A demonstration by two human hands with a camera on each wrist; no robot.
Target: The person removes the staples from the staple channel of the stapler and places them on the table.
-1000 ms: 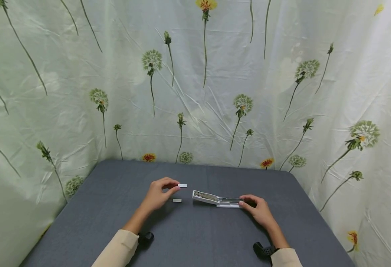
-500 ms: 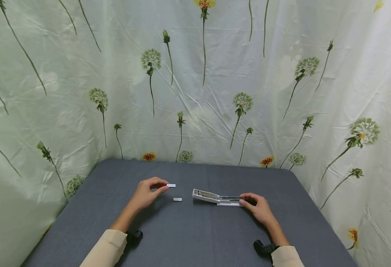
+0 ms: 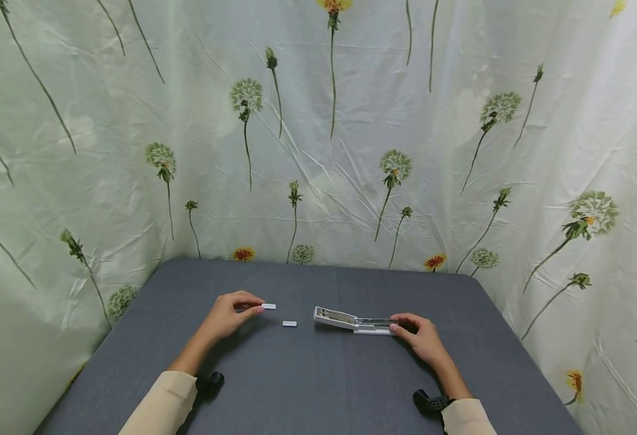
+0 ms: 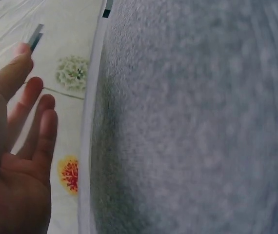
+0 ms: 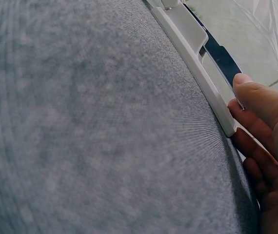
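Note:
Between thumb and fingertips my left hand (image 3: 230, 314) pinches a small silvery-white strip of staples (image 3: 269, 306), raised over the cloth. In the left wrist view this strip (image 4: 36, 36) sticks out past the thumb, while the other fingers are spread loosely. A second strip of staples (image 3: 289, 324) lies on the cloth to the right of that hand. Further right is a white stapler (image 3: 336, 318), swung wide with its top folded back to the left. My right hand (image 3: 419, 335) grips the stapler's right end, its thumb on the dark metal rail (image 5: 222, 58).
A dark grey cloth-covered table (image 3: 324, 386) lies beneath everything. Behind and beside it hangs a pale curtain (image 3: 318, 151) printed with dandelions. Black wrist cameras (image 3: 431, 403) sit at both cuffs.
My left hand has moved left with its strip of staples, away from the stapler, and has dropped slightly. The right hand and stapler have stayed in place.

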